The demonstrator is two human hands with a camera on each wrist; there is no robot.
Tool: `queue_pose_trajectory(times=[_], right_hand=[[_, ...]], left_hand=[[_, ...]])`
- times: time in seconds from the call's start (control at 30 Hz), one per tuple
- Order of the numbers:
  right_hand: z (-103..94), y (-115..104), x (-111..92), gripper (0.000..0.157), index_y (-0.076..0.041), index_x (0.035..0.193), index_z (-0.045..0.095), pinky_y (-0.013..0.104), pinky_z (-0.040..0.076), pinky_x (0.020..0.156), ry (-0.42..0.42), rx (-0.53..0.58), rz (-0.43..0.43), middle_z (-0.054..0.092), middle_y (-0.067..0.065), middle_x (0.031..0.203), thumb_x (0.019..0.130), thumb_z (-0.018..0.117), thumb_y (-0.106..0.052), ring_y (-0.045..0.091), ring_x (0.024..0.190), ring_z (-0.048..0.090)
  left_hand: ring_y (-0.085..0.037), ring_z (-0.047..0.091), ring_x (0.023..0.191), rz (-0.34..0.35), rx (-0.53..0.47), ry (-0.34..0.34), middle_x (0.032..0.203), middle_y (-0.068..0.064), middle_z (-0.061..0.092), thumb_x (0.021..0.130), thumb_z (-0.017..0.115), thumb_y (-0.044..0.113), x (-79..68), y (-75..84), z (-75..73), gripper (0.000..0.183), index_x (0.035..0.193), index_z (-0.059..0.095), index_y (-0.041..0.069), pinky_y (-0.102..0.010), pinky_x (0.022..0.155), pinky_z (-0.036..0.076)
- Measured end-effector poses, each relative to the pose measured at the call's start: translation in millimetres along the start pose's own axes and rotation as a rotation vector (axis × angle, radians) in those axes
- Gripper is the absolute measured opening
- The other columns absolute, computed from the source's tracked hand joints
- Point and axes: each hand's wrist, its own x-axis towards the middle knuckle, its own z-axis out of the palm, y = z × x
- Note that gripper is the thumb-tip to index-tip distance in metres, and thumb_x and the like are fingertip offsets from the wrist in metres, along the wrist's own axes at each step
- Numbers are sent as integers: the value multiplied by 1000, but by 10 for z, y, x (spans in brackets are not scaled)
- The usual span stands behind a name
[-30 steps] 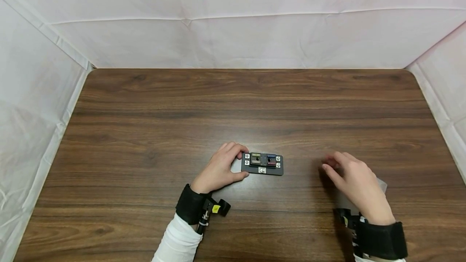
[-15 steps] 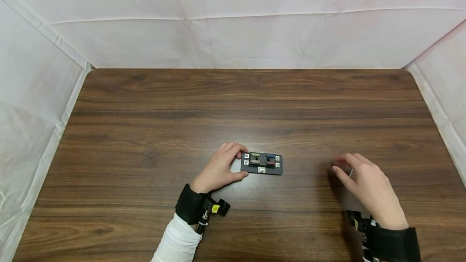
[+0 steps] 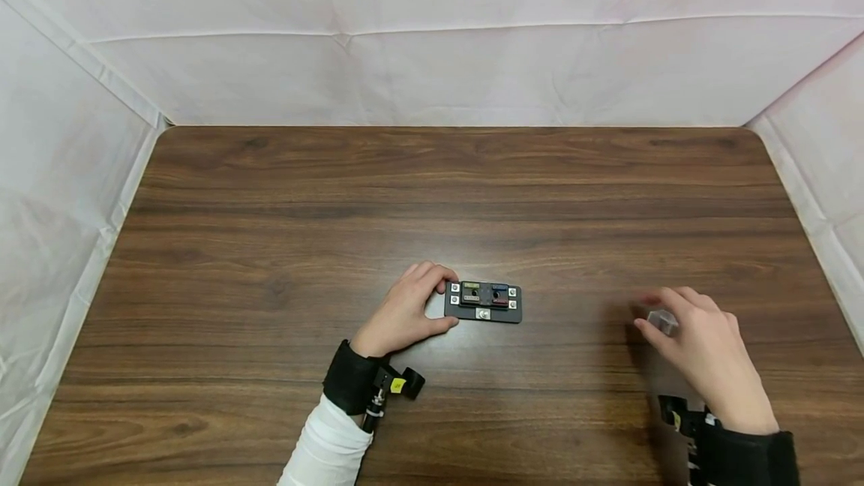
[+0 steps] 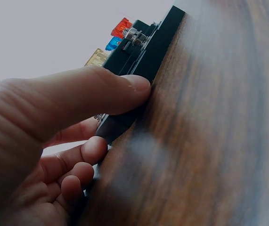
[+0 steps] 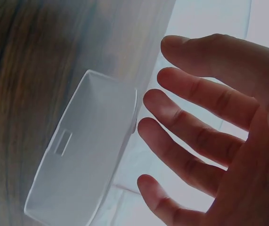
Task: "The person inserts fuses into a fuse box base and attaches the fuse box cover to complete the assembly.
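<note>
A black fuse block [image 3: 483, 302] lies on the brown wooden table, left of my right hand. My left hand [image 3: 403, 313] grips its left end, thumb on the near edge and fingers at the far edge. The left wrist view shows a red fuse [image 4: 121, 28], a blue fuse [image 4: 113, 44] and a yellowish fuse [image 4: 96, 57] standing up from it, beside a metal screw terminal [image 4: 135, 36]. Over to the right, my right hand [image 3: 709, 351] is spread with relaxed fingers above a clear plastic cover [image 5: 85, 141], which has a small rectangular slot. The hand hides most of that cover in the head view.
The wood-grain table [image 3: 304, 208] stretches out around both hands. White sheeting [image 3: 432, 73] rises behind its far edge and along the left and right sides.
My right hand has moved right and slightly toward me, and part of the clear cover now shows between its thumb and fingers. My left hand keeps its hold on the fuse block.
</note>
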Motion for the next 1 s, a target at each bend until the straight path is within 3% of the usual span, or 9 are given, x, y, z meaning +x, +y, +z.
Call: queue_pose_trajectory(times=[0.13,0.5,0.8,1.0], right_hand=[[-10,40,-14,30,-9,101,62,58,34,62,-32,10,36,62,21,95,73,73,-12,40,84,55],[-4,142,-93,43,-6,111,56,56,36,58,-78,7,86,56,27,100,72,73,-12,42,85,53],[37,256,-195,54,-1,118,51,61,34,59,-128,0,177,53,32,104,71,74,-13,48,87,49],[47,289,-226,54,3,117,49,54,39,61,-144,9,187,50,33,103,71,73,-12,45,85,48]], left_hand=[[-17,38,85,3,6,6,89,-3,46,72,76,21,3,-8,4,45,109,53,12,-35,74,34],[-17,39,85,4,1,4,89,-3,47,71,76,21,7,-7,4,45,109,54,12,-35,75,35],[-17,39,86,13,6,11,89,-2,47,71,76,21,10,-25,14,44,108,54,12,-35,76,36],[-17,39,86,14,1,12,89,-3,47,71,76,21,5,-26,12,44,108,53,12,-35,75,36]])
